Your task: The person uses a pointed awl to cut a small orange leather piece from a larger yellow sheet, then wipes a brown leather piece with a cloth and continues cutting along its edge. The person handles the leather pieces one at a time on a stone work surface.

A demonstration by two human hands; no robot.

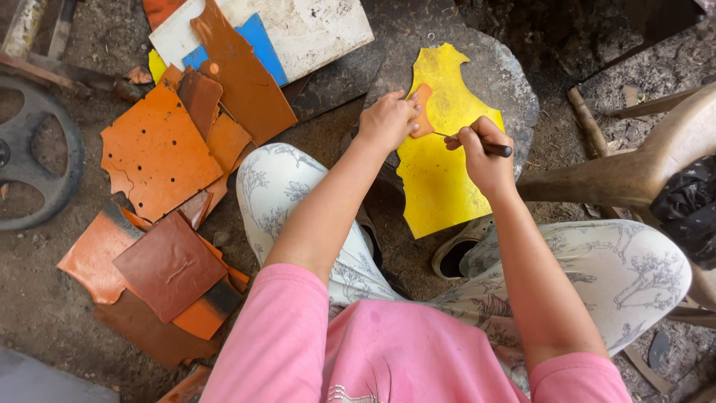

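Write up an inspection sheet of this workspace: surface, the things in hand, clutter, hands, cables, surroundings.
Surface: round grey stone slab on dirt ground.
Job's things: yellow cut sheet lies flat on the slab; small orange template piece on it; thin dark-handled tool with its tip at the template's edge.
Clutter: pile of orange and brown sheet offcuts; blue piece; white board.
Grippers: left hand presses the template down; right hand grips the tool.
Cables: nothing seen.
Surroundings: dark wheel at left; wooden seat at right.
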